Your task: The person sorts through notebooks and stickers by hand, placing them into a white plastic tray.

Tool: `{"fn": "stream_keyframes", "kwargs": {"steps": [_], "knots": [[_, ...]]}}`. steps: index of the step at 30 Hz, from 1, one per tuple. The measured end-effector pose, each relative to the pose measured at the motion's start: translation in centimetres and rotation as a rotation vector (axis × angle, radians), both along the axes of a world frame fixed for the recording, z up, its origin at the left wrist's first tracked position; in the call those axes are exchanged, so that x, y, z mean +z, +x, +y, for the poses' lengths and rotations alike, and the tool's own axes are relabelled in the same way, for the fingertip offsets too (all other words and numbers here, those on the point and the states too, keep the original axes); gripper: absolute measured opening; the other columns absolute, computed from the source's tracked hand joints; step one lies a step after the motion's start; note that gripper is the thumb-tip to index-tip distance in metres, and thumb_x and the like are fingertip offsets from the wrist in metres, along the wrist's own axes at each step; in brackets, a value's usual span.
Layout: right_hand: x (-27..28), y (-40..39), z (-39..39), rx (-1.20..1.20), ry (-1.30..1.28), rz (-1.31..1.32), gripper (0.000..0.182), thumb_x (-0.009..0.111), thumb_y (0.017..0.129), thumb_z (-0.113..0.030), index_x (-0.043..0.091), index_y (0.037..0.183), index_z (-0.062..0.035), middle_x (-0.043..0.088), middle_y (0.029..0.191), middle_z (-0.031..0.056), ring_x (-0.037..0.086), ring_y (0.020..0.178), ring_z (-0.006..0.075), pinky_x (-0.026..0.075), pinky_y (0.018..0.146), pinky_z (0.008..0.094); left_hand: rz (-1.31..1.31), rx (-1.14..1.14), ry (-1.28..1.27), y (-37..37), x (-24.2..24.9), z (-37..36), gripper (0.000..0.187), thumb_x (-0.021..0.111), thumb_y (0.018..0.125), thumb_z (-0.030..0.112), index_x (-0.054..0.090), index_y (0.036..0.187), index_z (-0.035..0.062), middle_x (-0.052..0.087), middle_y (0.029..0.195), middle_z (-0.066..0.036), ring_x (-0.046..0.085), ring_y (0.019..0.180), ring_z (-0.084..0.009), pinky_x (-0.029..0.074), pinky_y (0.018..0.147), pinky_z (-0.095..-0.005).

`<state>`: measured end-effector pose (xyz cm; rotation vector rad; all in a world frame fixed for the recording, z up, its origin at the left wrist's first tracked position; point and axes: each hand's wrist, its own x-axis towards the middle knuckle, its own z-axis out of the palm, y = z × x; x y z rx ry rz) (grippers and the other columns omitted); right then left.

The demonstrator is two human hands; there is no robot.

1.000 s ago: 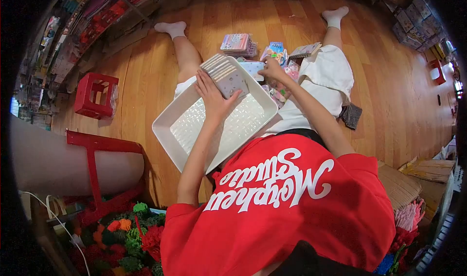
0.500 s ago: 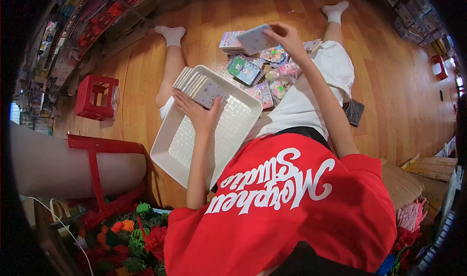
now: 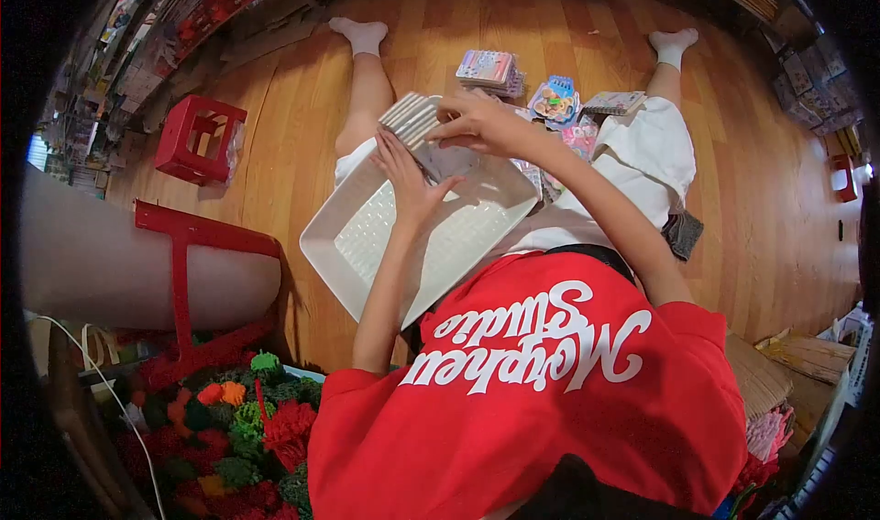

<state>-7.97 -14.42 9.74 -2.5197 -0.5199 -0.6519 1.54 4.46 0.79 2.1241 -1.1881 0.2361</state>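
A row of small pale notebooks (image 3: 410,119) leans together at the far end of a white plastic basket (image 3: 341,265), their edges facing up. My left hand (image 3: 412,188) steadies the row from the near left side, fingers along the edges and thumb spread over the front cover. Reaching across the basket's far rim, my right hand (image 3: 486,124) has its fingers bent at the right side of the row, on a pale notebook (image 3: 451,162). My right hand and forearm partly hide that notebook.
A stack of notebooks (image 3: 488,68) stands on the wooden floor beyond the basket. Colourful card packs (image 3: 555,101) lie between my legs, and another notebook (image 3: 614,104) rests by my right leg. A red stool (image 3: 195,140) stands at left.
My right hand has brought the pale notebook from above the floor stack down and left to the row in the basket. My left hand stays at the row. The view has shifted.
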Motion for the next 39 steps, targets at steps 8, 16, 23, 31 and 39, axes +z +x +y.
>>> {"fn": "stream_keyframes", "kwargs": {"steps": [8,16,23,31,39], "knots": [[-2.3,-0.5,0.9,-0.165,0.115,-0.145,0.037,0.073,0.075,-0.019,0.069,0.112,-0.0182,0.053,0.104,0.0102,0.051,0.099,0.029,0.039,0.083,0.0391,0.011,0.038,0.005,-0.6,0.4,-0.5,0.141,0.08,0.06,0.056,-0.01,0.147,-0.0065,-0.002,0.155,-0.029,-0.004,0.145,-0.0408,-0.007,0.112,-0.0597],[-5.8,-2.6,0.6,-0.434,0.218,-0.039,0.027,0.074,0.076,-0.022,0.067,0.097,-0.0056,0.052,0.103,0.0123,0.05,0.098,0.0323,0.04,0.085,0.0416,0.005,0.016,0.002,-0.8,1.1,-0.6,0.143,0.08,0.057,0.057,-0.011,0.147,-0.0071,-0.002,0.155,-0.03,-0.006,0.145,-0.0409,-0.008,0.112,-0.0589],[-6.8,-2.2,1.1,-0.474,0.396,0.158,0.058,0.07,0.083,-0.033,0.05,0.129,-0.003,0.049,0.126,0.0201,0.046,0.12,0.035,0.036,0.101,0.0417,0.003,0.022,0.035,-0.9,1.1,-0.8,0.145,0.08,0.057,0.06,-0.012,0.146,-0.0083,-0.003,0.154,-0.03,-0.007,0.145,-0.0412,-0.008,0.112,-0.0585],[-5.3,-3.5,1.2,-0.124,0.802,0.465,0.09,0.073,0.083,-0.037,0.024,0.147,0.003,0.034,0.147,0.0229,0.036,0.135,0.0263,0.028,0.112,0.0358,0.254,-0.016,-0.206,-2.3,1.0,-1.8,0.142,0.085,0.059,0.044,-0.015,0.147,-0.0019,-0.007,0.155,-0.029,-0.013,0.145,-0.0392,-0.001,0.116,-0.0512],[-4.8,-3.9,1.8,-0.166,0.793,0.444,0.094,0.076,0.079,-0.041,0.026,0.146,0.0033,0.039,0.143,0.0241,0.039,0.133,0.0289,0.031,0.11,0.036,0.724,-0.261,-0.519,-2.4,0.6,-3.1,0.144,0.088,0.055,0.011,-0.022,0.148,0.0115,0.008,0.155,-0.018,0.023,0.141,-0.0302,0.027,0.112,-0.0409]]}}
